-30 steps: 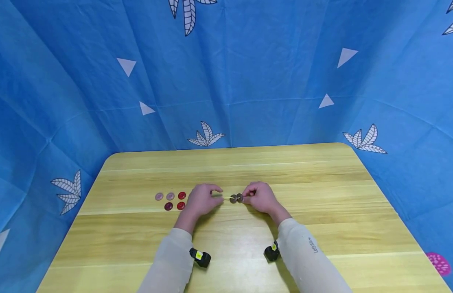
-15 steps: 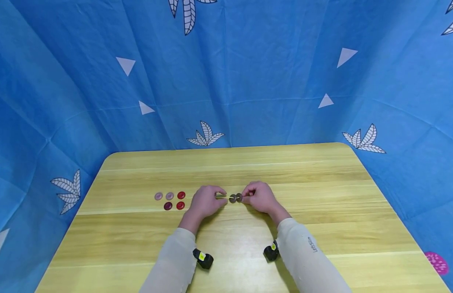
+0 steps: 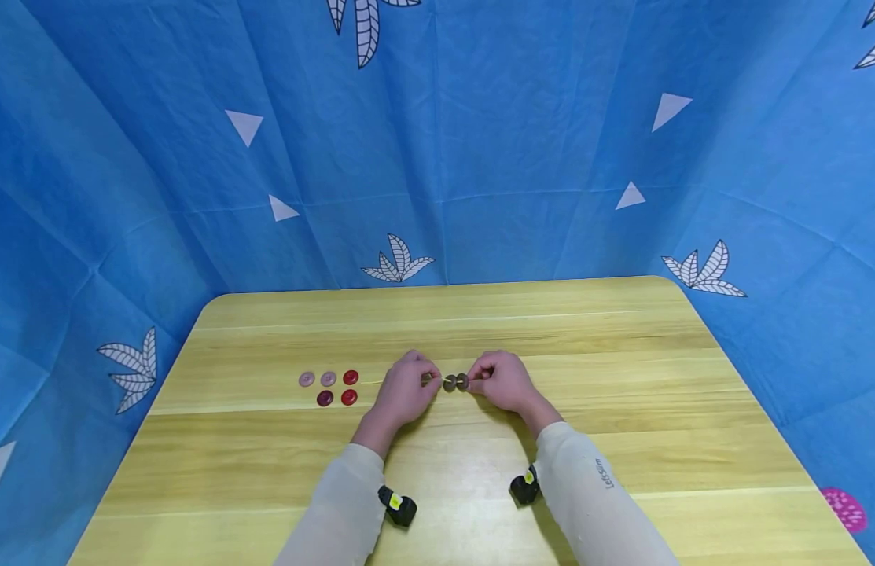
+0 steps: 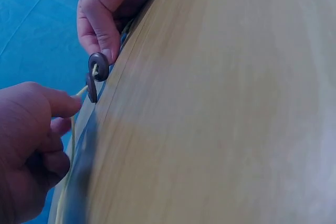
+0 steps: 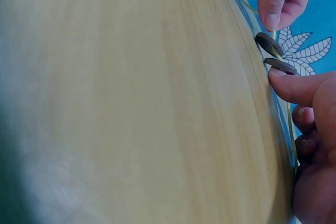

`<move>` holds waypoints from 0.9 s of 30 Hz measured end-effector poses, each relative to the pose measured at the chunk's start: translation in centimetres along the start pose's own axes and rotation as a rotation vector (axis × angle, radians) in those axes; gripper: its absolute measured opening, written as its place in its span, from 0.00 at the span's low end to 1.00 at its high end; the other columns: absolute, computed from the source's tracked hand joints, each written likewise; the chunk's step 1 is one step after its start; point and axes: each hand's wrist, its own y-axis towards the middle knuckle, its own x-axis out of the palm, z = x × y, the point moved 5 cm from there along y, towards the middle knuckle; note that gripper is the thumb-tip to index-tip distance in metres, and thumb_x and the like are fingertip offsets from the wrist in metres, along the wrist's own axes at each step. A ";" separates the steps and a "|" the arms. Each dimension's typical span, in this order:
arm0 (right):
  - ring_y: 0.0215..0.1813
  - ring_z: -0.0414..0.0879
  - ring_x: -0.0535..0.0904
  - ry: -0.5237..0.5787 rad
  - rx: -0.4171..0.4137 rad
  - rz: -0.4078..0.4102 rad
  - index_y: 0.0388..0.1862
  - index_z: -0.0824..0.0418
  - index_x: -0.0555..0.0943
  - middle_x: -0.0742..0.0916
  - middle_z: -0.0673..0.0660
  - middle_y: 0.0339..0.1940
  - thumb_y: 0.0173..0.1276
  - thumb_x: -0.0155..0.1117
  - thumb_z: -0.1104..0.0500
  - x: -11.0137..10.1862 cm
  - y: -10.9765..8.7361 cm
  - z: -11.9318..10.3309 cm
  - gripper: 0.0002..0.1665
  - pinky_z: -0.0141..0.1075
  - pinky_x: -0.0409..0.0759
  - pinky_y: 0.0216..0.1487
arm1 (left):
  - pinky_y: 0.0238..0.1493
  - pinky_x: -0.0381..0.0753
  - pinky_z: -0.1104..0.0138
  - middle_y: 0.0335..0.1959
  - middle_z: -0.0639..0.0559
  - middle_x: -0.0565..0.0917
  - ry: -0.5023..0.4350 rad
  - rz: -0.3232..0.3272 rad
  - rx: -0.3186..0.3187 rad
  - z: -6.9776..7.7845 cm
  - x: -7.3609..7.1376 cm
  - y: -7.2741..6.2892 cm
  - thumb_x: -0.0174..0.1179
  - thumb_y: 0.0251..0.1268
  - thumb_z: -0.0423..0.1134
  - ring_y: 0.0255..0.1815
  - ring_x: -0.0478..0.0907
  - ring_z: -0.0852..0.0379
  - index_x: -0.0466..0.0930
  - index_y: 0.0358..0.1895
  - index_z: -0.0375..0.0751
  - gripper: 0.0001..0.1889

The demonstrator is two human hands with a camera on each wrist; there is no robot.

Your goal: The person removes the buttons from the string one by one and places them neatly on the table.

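Two dark brown buttons [image 3: 449, 384] are threaded on a thin yellow cord [image 4: 72, 129], side by side between the hands. My left hand [image 3: 406, 391] pinches the cord just left of them, thumb against forefinger. On the other side, my right hand [image 3: 506, 384] grips the right-hand brown button [image 5: 281, 66] at its edge, with the thumb on it. The left wrist view has that button tilted against the other. Part of the cord trails below each hand. The right hand's forefinger is mostly hidden behind the buttons in its wrist view.
Left of the hands lie two red buttons [image 3: 349, 398], a maroon button [image 3: 325, 398] and two pale pink buttons [image 3: 306, 379]. All rest on the wood-grain table [image 3: 586, 487]. A blue patterned cloth [image 3: 508, 157] hangs behind and beside it.
My left hand has moved right along the cord toward the brown buttons, and its parted thumb and forefinger have come together on the cord. The right hand and buttons stay nearly still.
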 end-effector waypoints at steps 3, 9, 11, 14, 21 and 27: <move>0.28 0.45 0.74 0.005 -0.003 0.000 0.24 0.52 0.88 0.81 0.46 0.23 0.54 0.77 0.68 0.0 0.0 0.0 0.10 0.41 0.72 0.37 | 0.44 0.78 0.60 0.36 0.54 0.82 -0.033 0.007 0.012 0.2 0.1 0.1 0.63 0.67 0.34 0.39 0.79 0.55 0.84 0.33 0.44 0.04; 0.28 0.45 0.74 0.007 -0.005 -0.002 0.24 0.52 0.88 0.81 0.47 0.23 0.54 0.77 0.67 -0.1 -0.1 0.0 0.10 0.41 0.72 0.37 | 0.34 0.79 0.64 0.28 0.56 0.81 -0.122 0.003 0.007 0.3 0.3 0.3 0.60 0.68 0.31 0.29 0.77 0.58 0.79 0.32 0.42 0.05; 0.28 0.44 0.74 0.004 -0.006 -0.004 0.24 0.52 0.88 0.81 0.47 0.22 0.54 0.77 0.67 -0.1 0.0 0.0 0.10 0.41 0.71 0.37 | 0.33 0.78 0.65 0.26 0.56 0.79 -0.134 0.003 0.009 0.3 0.5 0.3 0.60 0.67 0.30 0.28 0.76 0.59 0.78 0.32 0.43 0.05; 0.28 0.44 0.74 0.000 -0.007 -0.003 0.24 0.52 0.88 0.80 0.47 0.22 0.55 0.77 0.67 -0.1 0.1 0.0 0.10 0.41 0.71 0.37 | 0.32 0.77 0.66 0.24 0.57 0.76 -0.142 0.005 0.014 0.2 0.7 0.3 0.60 0.66 0.31 0.27 0.74 0.60 0.77 0.32 0.42 0.04; 0.29 0.45 0.74 0.013 -0.011 0.003 0.25 0.53 0.88 0.81 0.47 0.22 0.55 0.77 0.67 -0.2 0.1 -0.2 0.09 0.41 0.72 0.37 | 0.30 0.74 0.64 0.21 0.56 0.74 -0.164 -0.015 -0.009 0.0 0.9 0.1 0.66 0.61 0.38 0.21 0.70 0.60 0.82 0.48 0.38 0.14; 0.28 0.45 0.73 0.015 -0.019 0.001 0.24 0.53 0.88 0.80 0.47 0.22 0.55 0.77 0.68 0.0 0.0 0.1 0.10 0.41 0.71 0.37 | 0.22 0.68 0.65 0.18 0.56 0.72 -0.136 -0.071 -0.043 0.0 1.4 0.1 0.71 0.57 0.46 0.17 0.66 0.60 0.80 0.58 0.40 0.26</move>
